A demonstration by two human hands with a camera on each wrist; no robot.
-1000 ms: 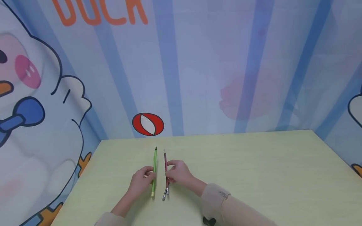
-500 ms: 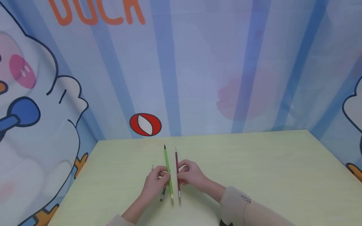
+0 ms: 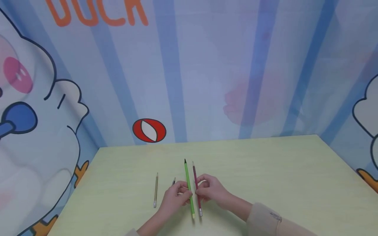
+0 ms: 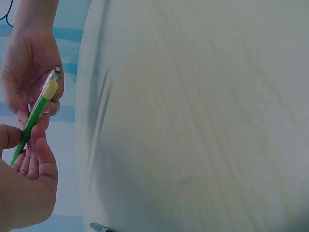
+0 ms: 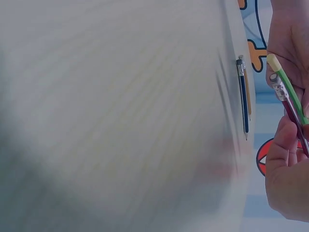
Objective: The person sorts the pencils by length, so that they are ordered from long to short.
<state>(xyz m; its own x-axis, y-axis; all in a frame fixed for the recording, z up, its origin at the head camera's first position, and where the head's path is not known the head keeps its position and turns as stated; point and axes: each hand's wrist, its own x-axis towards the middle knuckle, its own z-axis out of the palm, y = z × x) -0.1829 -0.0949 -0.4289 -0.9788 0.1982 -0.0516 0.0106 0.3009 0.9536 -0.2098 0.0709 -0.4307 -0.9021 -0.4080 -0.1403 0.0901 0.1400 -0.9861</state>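
Note:
In the head view my left hand [image 3: 176, 198] pinches a green pencil [image 3: 189, 186] with a dark tip pointing away and a pale yellow end near me. Beside it my right hand [image 3: 214, 191] pinches a maroon pencil [image 3: 195, 177], its silver end towards me. The two stand almost parallel, a narrow gap between them, held above the table. From the right wrist, the maroon pencil [image 5: 289, 108] overlaps the green pencil [image 5: 288, 88]. The left wrist view has the green pencil [image 4: 32, 118] between thumb and fingers of the left hand [image 4: 29, 193].
A gold pencil [image 3: 156, 190] lies on the pale yellow table [image 3: 265, 180], left of the hands. A dark pencil [image 3: 173, 181] lies partly hidden behind the left hand; its dark blue body [image 5: 243, 96] shows in the right wrist view. A printed cloth backdrop [image 3: 206, 65] rises behind.
Both hands have moved right and lately towards me, carrying their pencils, which now stand closer together. The gold and dark pencils on the table have come into view left of them.

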